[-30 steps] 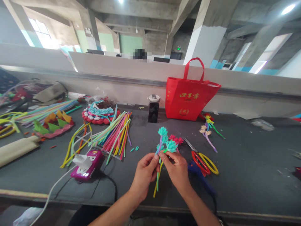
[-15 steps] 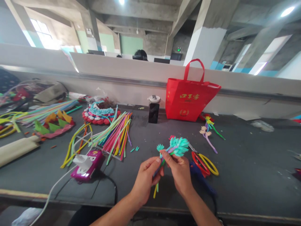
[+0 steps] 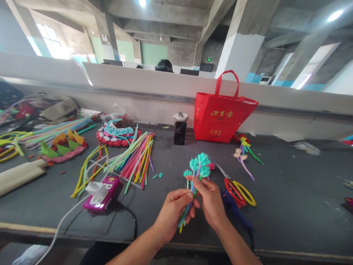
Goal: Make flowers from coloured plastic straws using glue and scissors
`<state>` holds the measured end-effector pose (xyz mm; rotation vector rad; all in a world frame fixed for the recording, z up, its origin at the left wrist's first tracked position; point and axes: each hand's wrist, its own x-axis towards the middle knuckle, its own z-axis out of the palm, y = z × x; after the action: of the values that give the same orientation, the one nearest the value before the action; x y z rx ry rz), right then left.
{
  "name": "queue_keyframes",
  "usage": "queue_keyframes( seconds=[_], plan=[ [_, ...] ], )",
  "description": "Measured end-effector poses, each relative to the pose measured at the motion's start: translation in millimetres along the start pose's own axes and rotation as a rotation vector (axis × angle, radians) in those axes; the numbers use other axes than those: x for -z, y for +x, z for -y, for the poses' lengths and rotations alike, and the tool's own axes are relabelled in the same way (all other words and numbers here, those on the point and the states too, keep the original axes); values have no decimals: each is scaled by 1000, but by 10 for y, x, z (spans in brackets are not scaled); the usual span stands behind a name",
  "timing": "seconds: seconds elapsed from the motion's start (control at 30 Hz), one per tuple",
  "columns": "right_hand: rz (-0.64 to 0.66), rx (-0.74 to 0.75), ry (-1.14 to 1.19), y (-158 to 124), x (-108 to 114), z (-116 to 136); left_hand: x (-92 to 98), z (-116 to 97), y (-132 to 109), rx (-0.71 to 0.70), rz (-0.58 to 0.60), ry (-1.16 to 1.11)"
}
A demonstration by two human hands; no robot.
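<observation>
A small bunch of turquoise pipe-cleaner flowers [image 3: 203,160] stands upright between my hands at the middle front of the dark table. My left hand [image 3: 175,209] pinches the blue, green and yellow stems low down. Higher up, just under the flower heads, my right hand [image 3: 210,198] grips the same stems. A red flower [image 3: 211,166] peeks out behind the turquoise ones on the right. Scissors with red and yellow handles [image 3: 239,191] lie partly open to the right of my right hand, across a dark blue tool [image 3: 237,211] with a cable.
Pipe cleaners [image 3: 138,156] fan out at the left, near a purple power strip [image 3: 102,195] with a white plug. A phone [image 3: 180,132] and a red bag [image 3: 223,117] stand at the back. Loose flowers [image 3: 242,156] lie at right. A person's head shows beyond the partition.
The bunch has turned from leaning right to nearly upright, and its turquoise heads have spread apart. More of the stems now shows below my hands.
</observation>
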<state>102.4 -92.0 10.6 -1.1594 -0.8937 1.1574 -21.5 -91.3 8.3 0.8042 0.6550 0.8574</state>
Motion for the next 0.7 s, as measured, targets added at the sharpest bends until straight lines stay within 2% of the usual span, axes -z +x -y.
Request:
queue_keyframes(
  seconds=[0.23,0.53,0.7],
  plan=[
    [-62,7,66,41,23,-65,12,14,6,33,-5,-1],
    [2,-135,137,-3,-28,-61,32,30,13,96,-1,-72],
    [-66,-121,104,8,-3,-82,19,4,0,117,21,-58]
  ],
)
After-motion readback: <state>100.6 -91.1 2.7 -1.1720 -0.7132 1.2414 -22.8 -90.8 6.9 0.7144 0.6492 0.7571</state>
